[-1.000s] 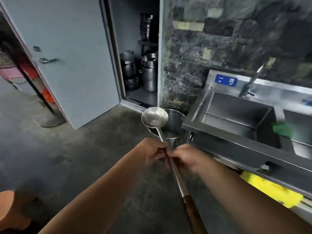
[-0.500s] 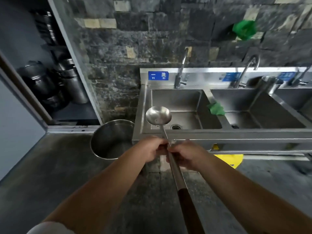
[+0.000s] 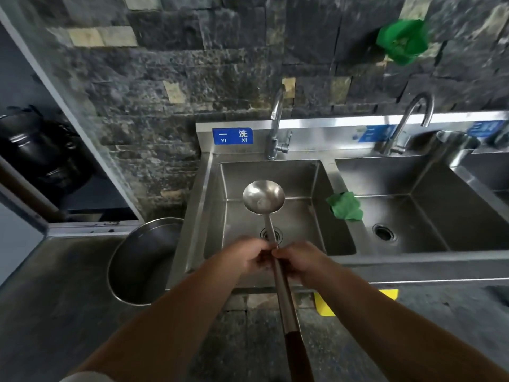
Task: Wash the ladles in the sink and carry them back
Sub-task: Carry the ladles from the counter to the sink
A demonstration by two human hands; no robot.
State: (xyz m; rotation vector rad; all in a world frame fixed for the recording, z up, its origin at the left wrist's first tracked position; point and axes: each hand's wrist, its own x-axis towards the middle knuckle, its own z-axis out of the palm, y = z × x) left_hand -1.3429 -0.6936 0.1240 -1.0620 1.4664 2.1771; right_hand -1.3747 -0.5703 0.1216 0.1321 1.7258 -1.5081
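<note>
Long steel ladle with a dark wooden handle end [image 3: 276,244] runs up the centre of the frame; its round bowl, hollow side up, hangs over the left basin of the stainless steel sink [image 3: 275,172], below the tap [image 3: 276,125]. Judged: held out at length so the bowl reaches the basin for washing — no water visibly running. Left hand [image 3: 245,256] and right hand [image 3: 300,261] meet at mid-shaft, fingers curled round the metal stem, both clasping it; two hands probably steady the long lever. Green cloth [image 3: 344,206] lies on the divider, centre right — likely for scrubbing. Large steel pot [image 3: 143,260] stands on the floor, lower left of the sink.
</note>
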